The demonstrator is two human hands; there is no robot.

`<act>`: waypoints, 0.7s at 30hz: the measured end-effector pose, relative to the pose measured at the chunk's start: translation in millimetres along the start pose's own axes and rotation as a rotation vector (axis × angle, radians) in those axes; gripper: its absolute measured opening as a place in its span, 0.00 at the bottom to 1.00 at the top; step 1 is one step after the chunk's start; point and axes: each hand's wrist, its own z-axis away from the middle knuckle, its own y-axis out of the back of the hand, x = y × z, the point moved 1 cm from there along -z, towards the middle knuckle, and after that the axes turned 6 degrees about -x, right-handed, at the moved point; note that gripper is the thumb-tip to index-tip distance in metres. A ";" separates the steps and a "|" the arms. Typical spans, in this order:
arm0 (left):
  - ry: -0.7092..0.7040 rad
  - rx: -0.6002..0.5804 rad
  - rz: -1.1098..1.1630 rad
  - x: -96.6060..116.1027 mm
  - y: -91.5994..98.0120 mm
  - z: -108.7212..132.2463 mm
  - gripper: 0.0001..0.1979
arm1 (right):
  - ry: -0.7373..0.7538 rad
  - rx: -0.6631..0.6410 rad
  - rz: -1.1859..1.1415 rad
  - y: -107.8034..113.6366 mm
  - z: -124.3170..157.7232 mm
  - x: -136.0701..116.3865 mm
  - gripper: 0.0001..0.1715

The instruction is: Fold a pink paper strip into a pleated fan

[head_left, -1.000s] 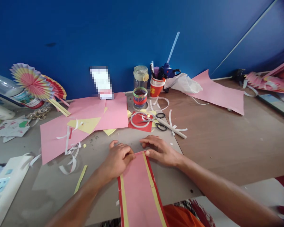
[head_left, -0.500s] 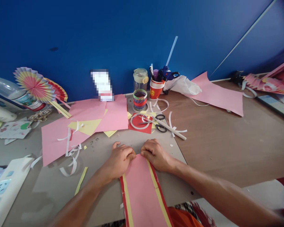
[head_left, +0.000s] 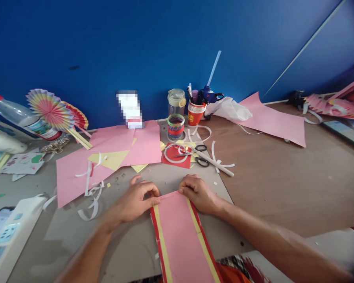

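A long pink paper strip point(head_left: 184, 236), edged with yellow and red bands, runs from the table's middle down past its near edge. My left hand point(head_left: 137, 199) pinches the strip's far left corner between thumb and curled forefinger. At the far right corner, my right hand point(head_left: 197, 192) has its fingers folded and closed on the paper. A narrow fold shows along the far edge between the two hands. Beyond them lie scissors point(head_left: 201, 161) with black handles, on red and yellow paper scraps next to a roll of white tape point(head_left: 171, 159).
Pink sheets point(head_left: 73, 177) and curled white strips point(head_left: 90, 212) cover the left side. At the back stand a lidded bottle point(head_left: 176, 104), a red paper cup point(head_left: 195, 116) of tools and a folding paper fan point(head_left: 51, 112). A power strip point(head_left: 13, 237) lies at left.
My left hand has slid left along the far edge to the corner, uncovering more of the fold. The right hand stays at its corner. The view has shifted slightly.
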 end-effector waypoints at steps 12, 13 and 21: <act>0.036 -0.048 0.000 -1.5 -5.8 -4.8 0.09 | 0.060 0.009 0.083 -0.8 0.6 -2.3 0.11; 0.022 -0.045 0.003 -1.9 -4.9 -4.4 0.09 | 0.065 0.018 0.076 -0.3 0.6 -2.0 0.11; -0.004 0.000 -0.008 -1.3 3.2 0.0 0.09 | 0.075 0.065 0.017 1.4 1.6 1.3 0.10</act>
